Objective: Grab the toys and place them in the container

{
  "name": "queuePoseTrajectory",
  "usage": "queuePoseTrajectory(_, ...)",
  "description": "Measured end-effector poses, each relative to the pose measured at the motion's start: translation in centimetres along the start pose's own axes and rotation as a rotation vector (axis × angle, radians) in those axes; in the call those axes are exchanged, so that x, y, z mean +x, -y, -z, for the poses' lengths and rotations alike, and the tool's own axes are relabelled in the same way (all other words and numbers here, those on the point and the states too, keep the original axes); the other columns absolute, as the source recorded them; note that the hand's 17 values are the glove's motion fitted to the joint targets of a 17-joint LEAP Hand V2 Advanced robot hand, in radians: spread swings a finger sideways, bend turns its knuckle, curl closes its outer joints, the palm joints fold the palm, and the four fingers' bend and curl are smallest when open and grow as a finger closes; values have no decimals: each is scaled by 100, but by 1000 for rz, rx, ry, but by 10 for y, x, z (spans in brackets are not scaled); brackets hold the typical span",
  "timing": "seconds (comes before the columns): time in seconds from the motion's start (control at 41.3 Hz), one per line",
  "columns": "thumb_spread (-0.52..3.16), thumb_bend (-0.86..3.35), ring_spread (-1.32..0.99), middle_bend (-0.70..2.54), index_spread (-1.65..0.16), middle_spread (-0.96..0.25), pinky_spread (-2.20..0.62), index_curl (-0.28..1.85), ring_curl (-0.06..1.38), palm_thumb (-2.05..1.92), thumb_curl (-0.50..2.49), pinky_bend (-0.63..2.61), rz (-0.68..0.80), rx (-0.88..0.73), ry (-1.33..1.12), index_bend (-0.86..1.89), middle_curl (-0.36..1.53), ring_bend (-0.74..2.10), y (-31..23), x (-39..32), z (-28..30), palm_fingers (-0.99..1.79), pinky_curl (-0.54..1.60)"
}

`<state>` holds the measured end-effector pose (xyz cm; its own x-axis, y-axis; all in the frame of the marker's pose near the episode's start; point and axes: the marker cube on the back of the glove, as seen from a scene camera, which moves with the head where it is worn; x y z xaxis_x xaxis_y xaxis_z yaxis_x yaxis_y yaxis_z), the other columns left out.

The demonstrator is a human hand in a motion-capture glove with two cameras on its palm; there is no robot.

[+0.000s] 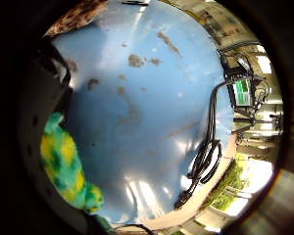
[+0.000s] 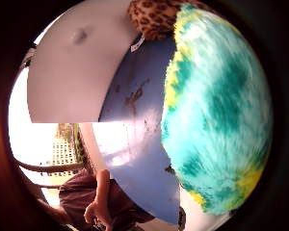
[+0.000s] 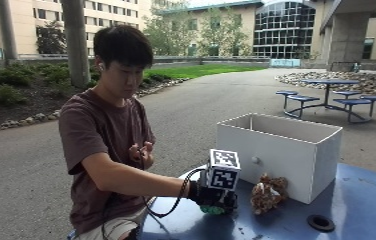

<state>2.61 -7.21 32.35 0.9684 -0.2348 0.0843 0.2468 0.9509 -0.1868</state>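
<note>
A green and yellow plush toy lies on the blue table near its front edge. My gloved right hand sits on top of it, fingers curled down around it. The plush fills much of the thumb side palm view and shows at the edge of the little finger side palm view. A leopard-print plush toy rests on the table against the front wall of the white open-topped container, just right of my hand. The same toy shows beside the container wall.
The person's bare left hand is held up at the chest, off the table. A round hole sits in the tabletop right of the toys. A black cable bundle lies near the table's edge. The stained tabletop spreads under my palm.
</note>
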Motion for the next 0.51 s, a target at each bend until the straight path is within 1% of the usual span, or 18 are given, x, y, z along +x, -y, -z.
queuePoseTrajectory(0.024, 131, 46, -31, 106, -4, -18, -44, 50, 56, 93, 75, 78, 3, -26, 20, 109, 60, 111, 1, -1, 4, 145, 37)
queuePoseTrajectory(0.048, 131, 48, -30, 103, -2, -16, -43, 50, 59, 96, 77, 81, 4, -52, 39, 106, 59, 119, 2, -2, 10, 145, 38)
queuePoseTrajectory(0.097, 124, 42, -28, 109, 0, -14, -42, 51, 60, 90, 79, 83, -6, -86, 68, 103, 61, 124, 5, -6, 25, 139, 39)
queuePoseTrajectory(0.121, 119, 38, -28, 115, -1, -15, -40, 51, 61, 85, 80, 84, -13, -89, 74, 99, 63, 127, 6, -8, 35, 135, 40)
queuePoseTrajectory(0.169, 112, 34, -28, 118, -4, -15, -39, 54, 62, 80, 83, 94, -21, -79, 74, 105, 64, 126, 8, -11, 59, 130, 44)
queuePoseTrajectory(0.194, 108, 32, -30, 118, -6, -15, -39, 57, 62, 77, 85, 93, -23, -70, 71, 113, 65, 123, 9, -12, 71, 120, 43)
queuePoseTrajectory(0.218, 105, 29, -31, 120, -7, -15, -39, 57, 63, 74, 85, 92, -22, -59, 66, 116, 66, 122, 9, -13, 83, 116, 44)
queuePoseTrajectory(0.315, 93, 19, -33, 123, -10, -16, -38, 61, 64, 62, 88, 93, -21, 15, 41, 124, 69, 120, 14, -21, 139, 107, 46)
queuePoseTrajectory(0.436, 82, 14, -36, 125, -12, -17, -38, 67, 65, 58, 93, 97, -18, 108, 6, 129, 71, 119, 27, -42, 223, 102, 49)
queuePoseTrajectory(0.508, 77, 12, -38, 126, -13, -17, -38, 69, 66, 57, 95, 98, -27, 150, -22, 130, 73, 119, 38, -58, 261, 101, 50)
